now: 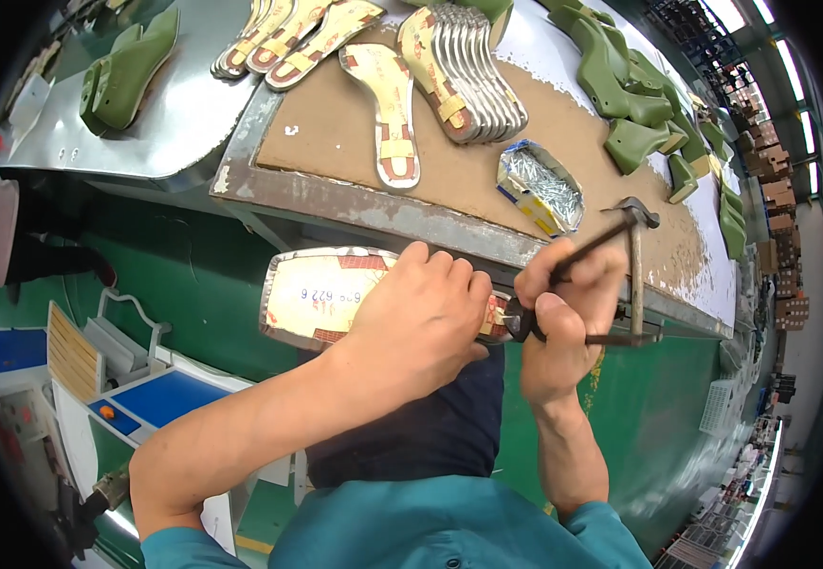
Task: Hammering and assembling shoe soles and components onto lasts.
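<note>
- While the left hand [421, 318] clamps down on a shoe last [326, 294] just below the tabletop [355, 204] edge,
- right hand [563, 322] grips pincers [611, 284] at the last's right end.
- Box of nails [541, 185] lies on the tabletop above the pincers.

A shoe sole [321, 294] lies bottom-up just below the workbench edge — pale yellow face, metallic rim, reddish patches at its ends, dark handwriting across the middle. Its right part is hidden under the left hand [421, 318], which presses down on it. The right hand [558, 318] grips dark metal pincers [611, 284] — handles spread toward the right, nose at the sole's covered end.
</note>
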`<act>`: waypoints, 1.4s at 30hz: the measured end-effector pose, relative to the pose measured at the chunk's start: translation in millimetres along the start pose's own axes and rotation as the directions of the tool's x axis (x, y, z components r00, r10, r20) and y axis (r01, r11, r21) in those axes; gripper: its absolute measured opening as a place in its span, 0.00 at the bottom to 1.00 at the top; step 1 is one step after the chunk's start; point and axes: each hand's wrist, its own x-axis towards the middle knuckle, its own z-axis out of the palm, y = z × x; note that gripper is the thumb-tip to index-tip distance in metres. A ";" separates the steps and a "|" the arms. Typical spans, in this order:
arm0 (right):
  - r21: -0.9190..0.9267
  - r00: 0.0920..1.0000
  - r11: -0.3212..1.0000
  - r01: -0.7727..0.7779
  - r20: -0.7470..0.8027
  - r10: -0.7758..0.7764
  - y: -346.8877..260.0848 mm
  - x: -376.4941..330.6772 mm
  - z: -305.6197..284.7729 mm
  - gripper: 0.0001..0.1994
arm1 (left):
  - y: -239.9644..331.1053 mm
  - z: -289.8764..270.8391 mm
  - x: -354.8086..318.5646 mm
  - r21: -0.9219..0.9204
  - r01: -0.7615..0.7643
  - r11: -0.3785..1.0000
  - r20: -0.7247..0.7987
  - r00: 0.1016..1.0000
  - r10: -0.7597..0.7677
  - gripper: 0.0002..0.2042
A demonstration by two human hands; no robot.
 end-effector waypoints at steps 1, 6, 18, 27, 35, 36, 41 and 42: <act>0.065 0.999 0.997 -0.050 0.006 0.049 -1.8 2.2 -2.5 0.17 | 0.2 -1.6 -0.5 0.011 -0.004 1.000 -0.004 1.000 0.004 0.25; 0.326 0.990 0.945 0.005 -0.138 0.042 4.8 -4.2 -33.6 0.24 | 1.4 -3.7 2.4 -0.004 0.020 1.000 0.057 0.998 -0.020 0.26; 0.492 0.933 0.851 0.183 -0.360 0.008 -28.0 -41.9 -94.3 0.07 | 34.9 -71.7 -3.8 -0.376 0.074 0.924 -0.128 0.983 -0.131 0.25; 0.554 0.922 0.820 0.141 -0.374 0.095 -23.0 -97.2 -104.3 0.09 | 85.2 59.3 -68.8 -0.694 0.717 0.069 0.719 0.695 0.010 0.23; 0.517 0.896 0.772 0.370 -0.418 -0.150 -67.6 -99.1 -89.3 0.11 | 91.9 69.1 -63.3 -0.568 0.688 -0.452 0.708 0.688 0.159 0.23; 0.487 0.861 0.752 0.445 -0.462 -0.210 -76.8 -103.9 -89.6 0.11 | 94.2 66.7 -61.0 -0.572 0.686 -0.450 0.706 0.691 0.156 0.23; 0.562 0.968 0.816 0.136 -0.252 0.013 -3.3 -107.1 -71.2 0.12 | 98.3 71.8 -56.5 -0.615 0.746 -0.257 0.721 0.663 0.200 0.21; 0.641 0.939 0.733 0.228 -0.344 0.010 -20.5 -93.1 -73.7 0.10 | 94.4 73.5 -56.1 -0.616 0.740 -0.271 0.732 0.664 0.153 0.21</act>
